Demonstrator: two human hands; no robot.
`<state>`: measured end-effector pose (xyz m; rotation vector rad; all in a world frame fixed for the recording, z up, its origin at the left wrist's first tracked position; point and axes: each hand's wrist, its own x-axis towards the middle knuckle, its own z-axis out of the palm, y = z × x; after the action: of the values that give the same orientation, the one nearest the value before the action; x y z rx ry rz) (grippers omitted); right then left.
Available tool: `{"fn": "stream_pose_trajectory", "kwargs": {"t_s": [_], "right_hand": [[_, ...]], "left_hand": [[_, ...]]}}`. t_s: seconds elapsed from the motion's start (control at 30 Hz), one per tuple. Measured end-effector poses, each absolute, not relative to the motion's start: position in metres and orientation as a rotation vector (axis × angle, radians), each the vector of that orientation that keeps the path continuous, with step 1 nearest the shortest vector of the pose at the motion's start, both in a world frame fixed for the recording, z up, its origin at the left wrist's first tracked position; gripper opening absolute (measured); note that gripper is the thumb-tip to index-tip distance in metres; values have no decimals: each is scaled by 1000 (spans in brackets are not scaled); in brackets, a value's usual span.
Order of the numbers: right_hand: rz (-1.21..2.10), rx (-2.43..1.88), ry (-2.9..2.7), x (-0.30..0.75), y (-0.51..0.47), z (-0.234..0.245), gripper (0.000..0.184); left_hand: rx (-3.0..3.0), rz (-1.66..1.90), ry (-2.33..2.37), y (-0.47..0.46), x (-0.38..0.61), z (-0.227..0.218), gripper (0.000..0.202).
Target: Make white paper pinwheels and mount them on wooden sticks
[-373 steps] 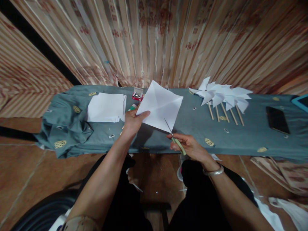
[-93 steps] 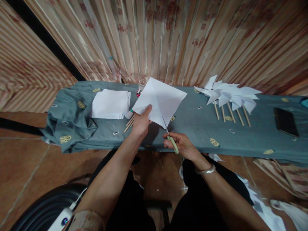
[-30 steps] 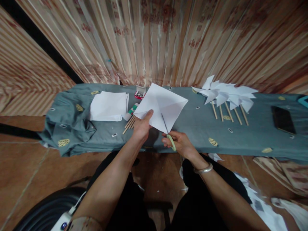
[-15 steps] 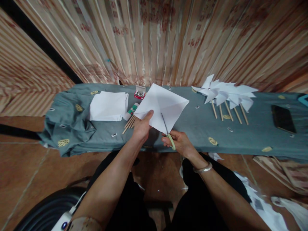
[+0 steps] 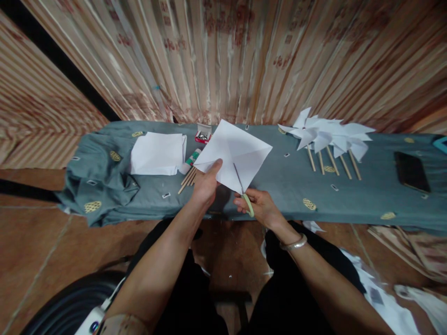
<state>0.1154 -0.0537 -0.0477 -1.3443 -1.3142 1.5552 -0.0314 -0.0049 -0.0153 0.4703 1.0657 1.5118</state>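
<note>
My left hand (image 5: pixel 206 184) pinches the near left corner of a creased white paper square (image 5: pixel 233 151), holding it tilted above the grey-green cloth (image 5: pixel 279 186). In my right hand (image 5: pixel 260 207) are scissors with pale green handles (image 5: pixel 246 200), fingers closed round them. The thin blades reach up into the lower corner of the paper along a diagonal crease.
A stack of white paper (image 5: pixel 157 153) lies at the left, beside it a glue stick (image 5: pixel 192 160), wooden sticks (image 5: pixel 186 179) and a small box of pins (image 5: pixel 202 135). Several finished paper pinwheels (image 5: pixel 328 137) lie at the right, a dark phone (image 5: pixel 412 172) beyond them. A striped curtain hangs behind.
Over the last second the scissor blades have gone a little further into the paper's lower corner. Both hands stay nearly where they were.
</note>
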Motion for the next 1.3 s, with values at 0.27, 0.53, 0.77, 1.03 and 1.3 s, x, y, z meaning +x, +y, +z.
{"fn": "stream_pose_trajectory", "kwargs": {"t_s": [0.27, 0.53, 0.77, 1.03, 1.3], "right_hand": [[1565, -1361, -1300, 113, -54, -46, 46], [1508, -1369, -1388, 117, -54, -47, 43], [1499, -1374, -1395, 117, -53, -48, 44], [1571, -1356, -1407, 117, -54, -50, 48], [1660, -1436, -1436, 166, -55, -37, 49]], "left_hand": [[445, 1493, 1088, -6, -33, -14, 36], [448, 1503, 1101, -5, -32, -18, 38], [490, 1507, 1086, -5, -32, -19, 39], [468, 1509, 1091, -3, -34, -19, 35], [386, 1558, 1071, 5, -54, -6, 30]]}}
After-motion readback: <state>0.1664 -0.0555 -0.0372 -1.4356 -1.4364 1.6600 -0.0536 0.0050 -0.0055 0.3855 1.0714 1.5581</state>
